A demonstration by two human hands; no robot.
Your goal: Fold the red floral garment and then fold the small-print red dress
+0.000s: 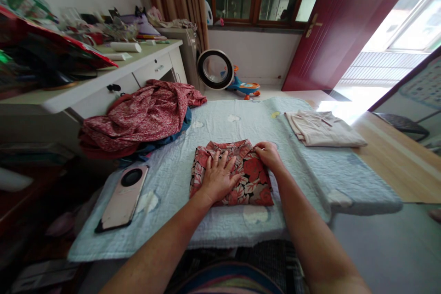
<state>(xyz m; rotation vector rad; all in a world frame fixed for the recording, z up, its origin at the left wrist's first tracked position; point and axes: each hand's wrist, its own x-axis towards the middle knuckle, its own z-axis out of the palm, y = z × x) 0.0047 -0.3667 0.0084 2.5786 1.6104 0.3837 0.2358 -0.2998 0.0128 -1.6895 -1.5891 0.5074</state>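
Observation:
A red floral shirt (253,172) lies folded into a neat rectangle on the light blue cloth (172,193), its collar at the far side. My left hand (219,177) rests flat on the shirt with the fingers spread. At the shirt's far right corner, my right hand (269,154) has thumb and fingers pinched on the edge of the fabric. To the right is a folded beige garment (325,131). A heap of crumpled red patterned clothes (144,115) sits at the far left of the cloth.
A phone (122,200) in a pale case lies on the cloth's left side. Beyond the heap stands a cluttered white desk (138,64). Behind are a washing machine with its round door (216,69) open, a blue-and-orange toy (244,87) and a red door (330,23).

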